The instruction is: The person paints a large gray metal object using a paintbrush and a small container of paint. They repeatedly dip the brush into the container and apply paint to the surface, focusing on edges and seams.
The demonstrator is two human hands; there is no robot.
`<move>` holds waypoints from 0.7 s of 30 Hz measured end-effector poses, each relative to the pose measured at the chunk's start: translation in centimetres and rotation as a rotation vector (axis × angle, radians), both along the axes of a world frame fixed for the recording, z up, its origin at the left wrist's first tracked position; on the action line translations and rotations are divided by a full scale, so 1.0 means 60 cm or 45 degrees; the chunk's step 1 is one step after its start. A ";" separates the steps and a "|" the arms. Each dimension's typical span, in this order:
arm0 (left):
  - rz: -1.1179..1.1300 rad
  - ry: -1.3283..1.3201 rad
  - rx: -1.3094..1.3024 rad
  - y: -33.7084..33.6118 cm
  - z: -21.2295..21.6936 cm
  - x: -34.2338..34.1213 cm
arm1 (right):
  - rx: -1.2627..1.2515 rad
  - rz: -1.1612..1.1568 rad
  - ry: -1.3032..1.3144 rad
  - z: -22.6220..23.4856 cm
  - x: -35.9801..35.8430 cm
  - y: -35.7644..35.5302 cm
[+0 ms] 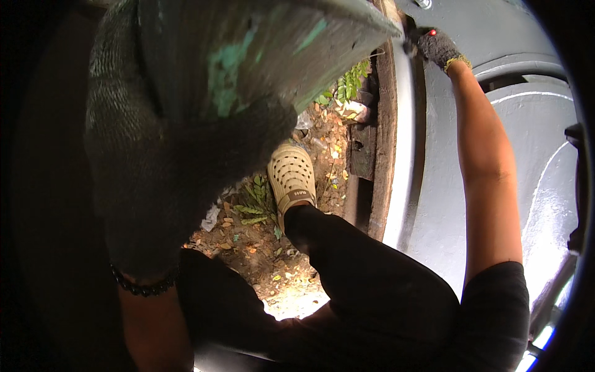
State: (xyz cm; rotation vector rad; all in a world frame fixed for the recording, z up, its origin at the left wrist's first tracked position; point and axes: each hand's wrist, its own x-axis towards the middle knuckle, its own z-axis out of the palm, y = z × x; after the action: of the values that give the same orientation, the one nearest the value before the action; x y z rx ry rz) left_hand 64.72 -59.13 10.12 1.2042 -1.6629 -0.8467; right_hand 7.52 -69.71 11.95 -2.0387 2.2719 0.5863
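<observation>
Close up at the upper left, my left hand (186, 167) wears a dark grey knit glove and is closed around a grey container (266, 56) stained with green paint. The container has a pointed corner or lip toward the right; its inside is hidden. My right hand (439, 49), in a grey glove with a yellowish cuff, reaches far out to the upper right. Its fingers are closed at the edge of a grey painted panel (446, 124). A small red spot shows at the glove, and a dark shape sits by the fingertips, too small to name.
Below lies a dirt floor (248, 263) with dry leaves, green sprigs (352, 80) and litter. My foot in a beige clog (291, 173) stands on it. A weathered wooden beam (385, 136) runs beside the panel's pale edge. The panel curves along the right side, with a raised round-edged part.
</observation>
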 end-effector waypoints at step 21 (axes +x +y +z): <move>0.166 -0.168 0.051 -0.019 -0.005 0.004 | -0.154 0.615 0.279 -0.031 -0.038 -0.062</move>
State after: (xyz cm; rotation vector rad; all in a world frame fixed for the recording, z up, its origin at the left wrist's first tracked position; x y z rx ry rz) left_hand 64.96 -60.27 9.83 1.4063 -1.6582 -0.7361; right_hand 5.21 -73.42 10.10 -2.7330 1.9481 0.7404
